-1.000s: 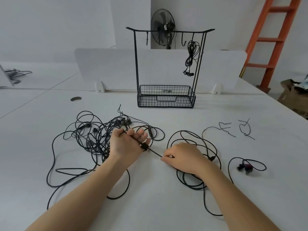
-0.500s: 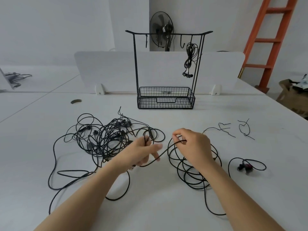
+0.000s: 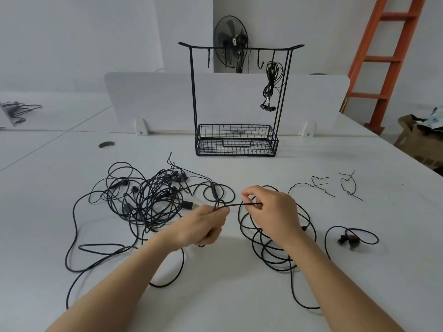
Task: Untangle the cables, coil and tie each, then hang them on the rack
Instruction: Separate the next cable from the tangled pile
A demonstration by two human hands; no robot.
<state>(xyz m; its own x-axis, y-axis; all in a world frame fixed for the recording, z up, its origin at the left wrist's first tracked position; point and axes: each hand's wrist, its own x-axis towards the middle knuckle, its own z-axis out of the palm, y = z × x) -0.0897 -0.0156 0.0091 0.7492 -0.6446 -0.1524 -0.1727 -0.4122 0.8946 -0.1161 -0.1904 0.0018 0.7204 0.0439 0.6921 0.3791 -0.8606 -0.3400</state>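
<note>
Moved: both hands are up off the worktop [image 3: 239, 303] now. A second ago the right hand [image 3: 271, 212] lay low over the loose loops [image 3: 275, 257] and the left hand [image 3: 203, 226] sat at the edge of the tangle [image 3: 148, 200]. The slack that sagged between them half a second ago is drawn into a straight run.
Left hand: fingers curled round the cable [image 3: 236, 204], just right of the tangle.
Right hand: thumb and forefinger pinch the same cable at the other end of the run, above the loose loops.
Hands together: near each other, not touching, joined only by that taut length.
Tangle: heaped on the worktop to the left, a USB plug [image 3: 191, 205] poking toward the left hand.
Rack: the rack [image 3: 193, 92] stands at the back, with one coiled earphone set [image 3: 271, 88] on a right-hand hook.
Ties: the twist ties [image 3: 321, 185] lie beyond the right hand.
Meaning: I'd say this cable is being worked free for coiling; most of the job remains.
</note>
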